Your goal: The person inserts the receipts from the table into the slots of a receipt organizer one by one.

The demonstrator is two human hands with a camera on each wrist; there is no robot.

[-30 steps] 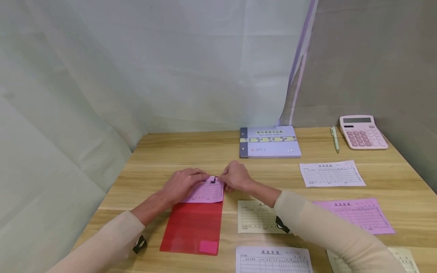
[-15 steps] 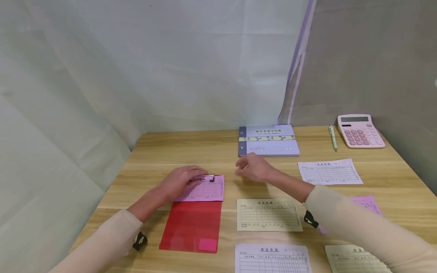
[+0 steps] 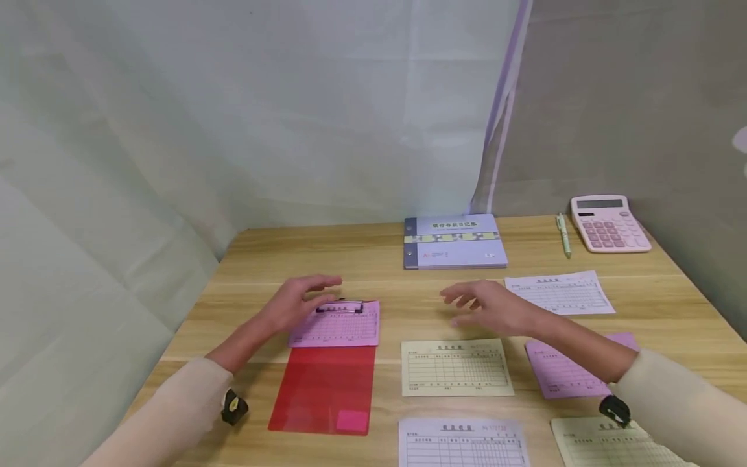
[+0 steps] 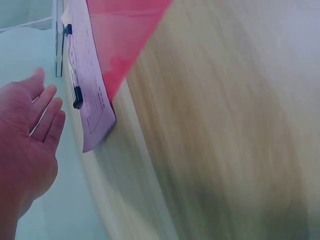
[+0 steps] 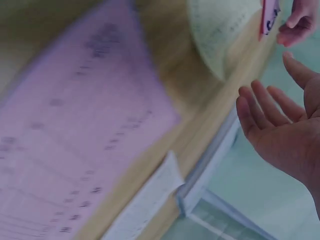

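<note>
A red clipboard [image 3: 324, 389] lies on the left of the table, and its metal clip [image 3: 341, 308] holds a pink receipt slip [image 3: 338, 329] across the top. My left hand [image 3: 294, 302] is at the slip's upper left corner with its fingers spread and nothing in them; in the left wrist view it stands apart from the clip [image 4: 74, 70]. My right hand [image 3: 496, 307] hovers above the table right of the clipboard, fingers loosely extended and holding nothing. Below it lies a yellow receipt slip [image 3: 457, 368]. Another pink slip [image 3: 563, 370] is partly hidden under the right forearm.
White slips [image 3: 563, 292] lie at the right and at the front edge [image 3: 461, 444]. A second yellow slip [image 3: 607, 447] is partly covered by the right sleeve. At the back are a ledger book [image 3: 455, 241], a green pen [image 3: 563, 235] and a pink calculator [image 3: 610, 224].
My right hand has left the clipboard's top edge and moved right. My left hand has let go of the clip and lifted slightly away to the left. The pink slip stays clipped.
</note>
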